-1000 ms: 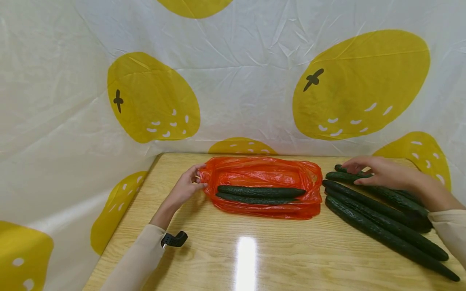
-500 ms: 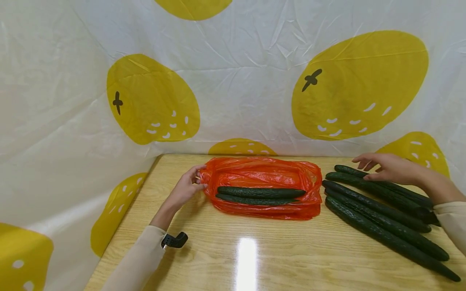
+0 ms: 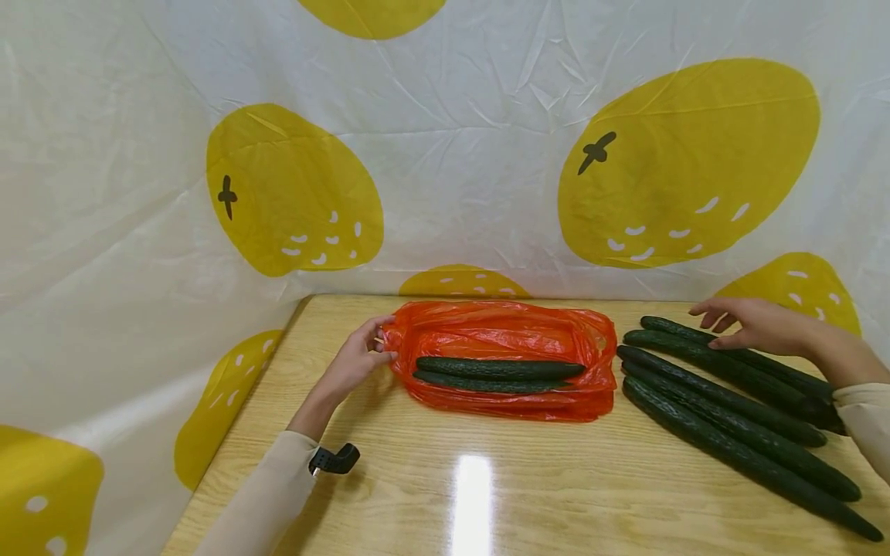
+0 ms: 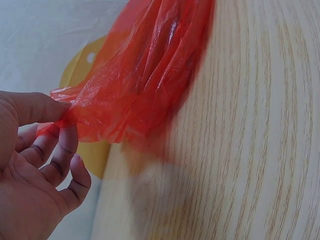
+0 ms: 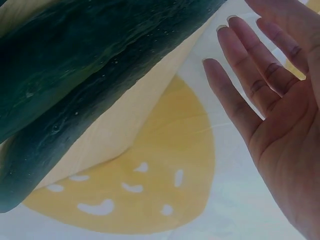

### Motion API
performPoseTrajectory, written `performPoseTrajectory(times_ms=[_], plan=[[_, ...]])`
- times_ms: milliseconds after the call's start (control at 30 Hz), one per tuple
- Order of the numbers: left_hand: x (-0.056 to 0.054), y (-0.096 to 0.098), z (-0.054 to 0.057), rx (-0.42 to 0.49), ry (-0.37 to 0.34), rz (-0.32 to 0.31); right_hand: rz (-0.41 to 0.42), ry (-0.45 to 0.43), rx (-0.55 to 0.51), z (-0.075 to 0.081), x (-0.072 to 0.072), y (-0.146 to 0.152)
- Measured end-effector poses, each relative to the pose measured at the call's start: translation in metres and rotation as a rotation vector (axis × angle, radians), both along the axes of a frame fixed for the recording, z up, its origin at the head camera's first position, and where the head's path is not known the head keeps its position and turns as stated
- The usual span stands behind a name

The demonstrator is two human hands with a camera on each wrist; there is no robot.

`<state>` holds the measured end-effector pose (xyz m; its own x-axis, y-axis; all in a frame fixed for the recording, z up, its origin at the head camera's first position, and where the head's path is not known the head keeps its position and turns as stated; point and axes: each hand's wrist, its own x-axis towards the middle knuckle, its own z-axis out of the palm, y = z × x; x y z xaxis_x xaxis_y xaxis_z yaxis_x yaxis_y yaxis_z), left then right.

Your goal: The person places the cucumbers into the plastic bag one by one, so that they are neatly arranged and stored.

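Compared with a second ago, the right hand (image 3: 772,328) is farther right above the loose cucumbers (image 3: 723,395), and the near tip of the rearmost one, partly covered then, now shows. The left hand (image 3: 353,359), the red plastic bag (image 3: 501,408) and the bagged cucumbers (image 3: 501,369) look unchanged in place.

On the left, thumb and index finger pinch the gathered left end of the thin, crinkled bag; the little finger stands away from it. The right hand grasps nothing: its fingers are extended and apart from the cucumbers in its wrist view.

The bag lies on the wood-grain table (image 3: 389,479) near its back edge, with two dark green cucumbers side by side inside, lengthwise. Just right of it, five more fan out toward the front right corner, their left ends close together.

Beige sleeves (image 3: 264,486) cover both forearms, and a black strap (image 3: 337,459) juts from the left cuff. Behind hangs a white sheet (image 3: 459,193) printed with yellow fruit.
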<state>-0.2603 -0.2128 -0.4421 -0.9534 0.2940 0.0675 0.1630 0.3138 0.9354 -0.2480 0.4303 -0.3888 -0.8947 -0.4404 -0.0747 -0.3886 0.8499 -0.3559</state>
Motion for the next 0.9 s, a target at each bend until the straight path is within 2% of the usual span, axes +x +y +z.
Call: performPoseTrajectory(times_ms=[467,533,900], plan=[[0.001,0.001,0.004,0.01,-0.03,-0.004,-0.028,-0.047,0.017,-0.01,-0.001,0.012],[0.0,0.0,0.0,0.012,-0.022,-0.004,-0.03,-0.057,0.019,-0.01,-0.001,0.012],[0.0,0.0,0.0,0.01,-0.002,-0.009,-0.035,-0.144,-0.002,-0.012,-0.004,0.016]])
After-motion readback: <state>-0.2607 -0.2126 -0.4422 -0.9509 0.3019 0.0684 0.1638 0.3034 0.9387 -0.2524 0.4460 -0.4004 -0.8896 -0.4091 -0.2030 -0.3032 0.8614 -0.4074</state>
